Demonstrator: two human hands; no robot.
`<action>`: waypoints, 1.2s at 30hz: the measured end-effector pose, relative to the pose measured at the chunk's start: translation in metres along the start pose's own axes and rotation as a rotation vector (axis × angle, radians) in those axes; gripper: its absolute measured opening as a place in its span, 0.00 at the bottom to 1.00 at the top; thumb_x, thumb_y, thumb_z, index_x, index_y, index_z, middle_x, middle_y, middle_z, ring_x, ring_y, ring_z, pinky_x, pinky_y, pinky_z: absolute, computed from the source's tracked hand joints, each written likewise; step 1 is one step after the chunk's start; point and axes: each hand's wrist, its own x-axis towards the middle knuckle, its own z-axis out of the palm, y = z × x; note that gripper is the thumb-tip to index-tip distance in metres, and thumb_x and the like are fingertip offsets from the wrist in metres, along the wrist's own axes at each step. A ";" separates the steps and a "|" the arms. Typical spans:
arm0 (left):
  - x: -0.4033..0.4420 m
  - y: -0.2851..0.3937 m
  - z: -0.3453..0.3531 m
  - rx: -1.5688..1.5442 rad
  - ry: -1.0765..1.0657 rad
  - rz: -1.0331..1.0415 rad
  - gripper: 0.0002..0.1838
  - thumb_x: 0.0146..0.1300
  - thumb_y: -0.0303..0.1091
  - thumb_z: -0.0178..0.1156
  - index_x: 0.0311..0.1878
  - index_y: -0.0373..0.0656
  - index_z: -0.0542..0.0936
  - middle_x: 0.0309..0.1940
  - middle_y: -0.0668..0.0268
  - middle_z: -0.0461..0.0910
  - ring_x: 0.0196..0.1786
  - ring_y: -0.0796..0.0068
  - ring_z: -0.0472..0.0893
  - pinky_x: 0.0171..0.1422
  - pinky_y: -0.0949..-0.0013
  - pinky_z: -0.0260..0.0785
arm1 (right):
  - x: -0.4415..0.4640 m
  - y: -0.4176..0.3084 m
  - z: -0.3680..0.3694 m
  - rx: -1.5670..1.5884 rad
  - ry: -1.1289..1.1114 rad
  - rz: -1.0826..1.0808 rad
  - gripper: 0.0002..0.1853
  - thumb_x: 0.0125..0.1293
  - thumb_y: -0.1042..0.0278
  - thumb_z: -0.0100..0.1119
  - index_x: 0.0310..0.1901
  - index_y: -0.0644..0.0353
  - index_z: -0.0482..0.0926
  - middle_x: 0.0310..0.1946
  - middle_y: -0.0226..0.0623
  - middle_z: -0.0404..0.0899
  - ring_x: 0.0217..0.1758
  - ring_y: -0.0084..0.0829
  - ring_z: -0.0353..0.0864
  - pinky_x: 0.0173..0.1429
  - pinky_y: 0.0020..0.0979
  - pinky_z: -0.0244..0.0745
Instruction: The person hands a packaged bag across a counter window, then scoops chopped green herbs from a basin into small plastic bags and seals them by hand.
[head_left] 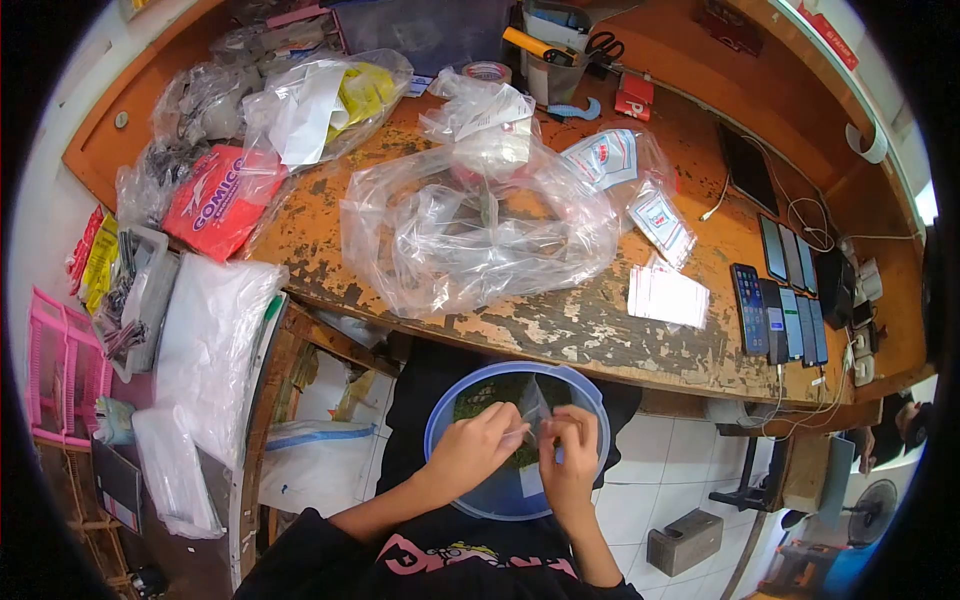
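Both hands are over a blue round tub (437, 420) on my lap, which holds loose green material (478, 400) too fine to name. Between them hangs a small clear plastic bag (536, 402). My left hand (478, 445) pinches one side of the bag near its edge. On the other side, my right hand (570, 445) has its fingers closed on the same bag. A small white piece (531, 481) lies inside the tub below the hands. What the bag contains cannot be made out.
A worn orange desk (480, 335) stands ahead, bearing a large clear plastic bag (420, 240), a stack of white cards (667, 295) and several phones (748, 308) with cables. Plastic sheets (215, 340) lie at the left. A grey block (685, 542) sits on the tiled floor.
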 end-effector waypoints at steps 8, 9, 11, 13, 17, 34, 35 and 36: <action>0.000 -0.001 -0.036 0.048 -0.090 0.356 0.33 0.53 0.38 0.65 0.63 0.47 0.67 0.57 0.67 0.70 0.37 0.68 0.81 0.33 0.70 0.76 | 0.002 -0.009 -0.020 0.218 -0.249 -0.072 0.18 0.54 0.83 0.63 0.49 0.65 0.77 0.49 0.43 0.75 0.40 0.35 0.82 0.42 0.31 0.78; 0.000 -0.002 -0.037 0.046 -0.096 0.348 0.33 0.53 0.38 0.65 0.63 0.47 0.67 0.57 0.67 0.70 0.37 0.68 0.81 0.33 0.70 0.76 | 0.002 -0.013 -0.023 0.290 -0.334 0.038 0.20 0.54 0.83 0.63 0.50 0.65 0.76 0.47 0.42 0.75 0.40 0.35 0.82 0.42 0.31 0.78; -0.002 -0.004 -0.038 0.079 -0.136 0.363 0.38 0.51 0.38 0.65 0.67 0.47 0.64 0.58 0.71 0.70 0.37 0.71 0.82 0.33 0.73 0.77 | 0.004 -0.016 -0.026 0.241 -0.386 0.025 0.20 0.54 0.81 0.64 0.51 0.65 0.75 0.47 0.41 0.74 0.39 0.35 0.82 0.42 0.32 0.77; -0.006 -0.003 -0.037 0.119 -0.145 0.324 0.37 0.51 0.39 0.66 0.66 0.46 0.65 0.58 0.70 0.70 0.38 0.70 0.82 0.33 0.72 0.77 | 0.007 -0.016 -0.026 0.190 -0.433 0.008 0.21 0.55 0.80 0.64 0.52 0.65 0.74 0.46 0.40 0.73 0.37 0.35 0.81 0.42 0.33 0.77; -0.006 -0.008 -0.031 0.060 -0.129 0.276 0.32 0.52 0.40 0.67 0.60 0.44 0.70 0.56 0.66 0.74 0.46 0.69 0.81 0.37 0.71 0.77 | 0.011 -0.008 -0.024 0.060 -0.431 -0.115 0.14 0.56 0.76 0.64 0.44 0.66 0.73 0.46 0.41 0.72 0.33 0.36 0.79 0.39 0.33 0.75; -0.015 -0.039 -0.064 -1.003 -0.049 -0.087 0.41 0.48 0.55 0.71 0.58 0.33 0.70 0.55 0.54 0.72 0.26 0.82 0.76 0.28 0.81 0.69 | -0.041 0.043 0.059 -0.110 -0.619 -0.136 0.10 0.55 0.80 0.50 0.41 0.65 0.73 0.42 0.48 0.69 0.46 0.48 0.74 0.48 0.40 0.74; -0.016 -0.043 -0.064 -1.017 -0.042 -0.091 0.39 0.49 0.50 0.69 0.60 0.34 0.70 0.55 0.58 0.71 0.26 0.85 0.73 0.26 0.83 0.66 | -0.026 0.041 0.048 -0.090 -0.583 -0.069 0.09 0.54 0.81 0.51 0.39 0.65 0.72 0.41 0.48 0.69 0.46 0.48 0.74 0.48 0.40 0.73; -0.017 -0.046 -0.065 -1.032 -0.034 -0.098 0.38 0.51 0.46 0.68 0.61 0.34 0.70 0.56 0.62 0.71 0.26 0.88 0.71 0.24 0.85 0.63 | -0.014 0.043 0.039 -0.060 -0.495 -0.091 0.09 0.54 0.83 0.52 0.38 0.65 0.73 0.40 0.47 0.70 0.44 0.47 0.75 0.46 0.40 0.73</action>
